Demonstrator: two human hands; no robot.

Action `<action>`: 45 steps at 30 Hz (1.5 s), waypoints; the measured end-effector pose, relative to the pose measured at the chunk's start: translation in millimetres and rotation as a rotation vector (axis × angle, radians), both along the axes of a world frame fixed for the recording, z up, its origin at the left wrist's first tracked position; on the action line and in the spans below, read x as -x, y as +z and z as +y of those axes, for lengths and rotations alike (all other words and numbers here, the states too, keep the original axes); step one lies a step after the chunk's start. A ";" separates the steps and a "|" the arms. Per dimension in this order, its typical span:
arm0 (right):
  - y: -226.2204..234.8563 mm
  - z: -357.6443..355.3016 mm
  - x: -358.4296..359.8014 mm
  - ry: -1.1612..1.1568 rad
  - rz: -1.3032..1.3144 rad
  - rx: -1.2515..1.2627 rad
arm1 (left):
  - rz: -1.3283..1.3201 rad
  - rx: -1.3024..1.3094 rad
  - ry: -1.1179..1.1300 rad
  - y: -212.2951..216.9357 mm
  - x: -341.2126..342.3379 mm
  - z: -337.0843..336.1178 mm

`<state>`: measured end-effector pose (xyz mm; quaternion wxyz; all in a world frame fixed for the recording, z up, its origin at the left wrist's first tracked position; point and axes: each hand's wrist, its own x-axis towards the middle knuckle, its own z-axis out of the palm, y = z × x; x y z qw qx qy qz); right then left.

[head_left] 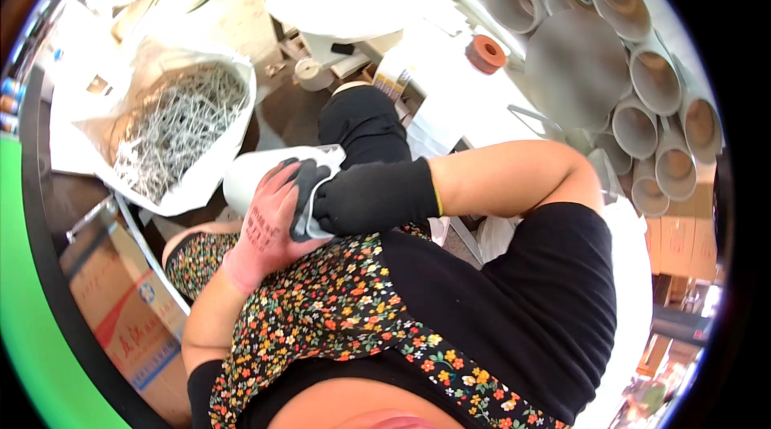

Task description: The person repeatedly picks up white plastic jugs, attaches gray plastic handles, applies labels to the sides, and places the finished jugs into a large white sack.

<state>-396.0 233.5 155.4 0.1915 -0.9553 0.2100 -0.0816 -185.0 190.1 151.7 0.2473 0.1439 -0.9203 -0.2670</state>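
Observation:
A smooth white tube (245, 180) lies across my lap, its one end by my hands. My left hand (271, 228), in a pink glove, is closed against the tube near that end. My right hand (320, 208) comes from the right in a black sleeve and meets the left at the tube's end. Dark grey glove material and a pale edge show between the two hands. My right fingers are hidden there, so what they hold cannot be made out.
A white sack (245, 100) full of thin metal wire pieces (181, 128) stands at the left. Several pale tubes (514, 8) are stacked end-on at the right. An orange-red tape roll (485, 54) lies on a white surface ahead. A cardboard box (120, 309) sits at lower left.

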 end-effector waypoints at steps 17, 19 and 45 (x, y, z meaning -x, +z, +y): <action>-55.1 63.1 103.0 -0.940 -0.824 -0.100 | -0.011 -1.378 0.805 -126.4 -61.7 -136.5; -116.9 70.0 164.7 -1.457 -0.759 0.129 | 0.215 -1.666 0.778 -156.5 -86.2 -142.5; 40.8 -30.9 101.1 -0.946 -0.842 0.002 | 0.667 -0.591 0.179 28.1 -62.5 -193.1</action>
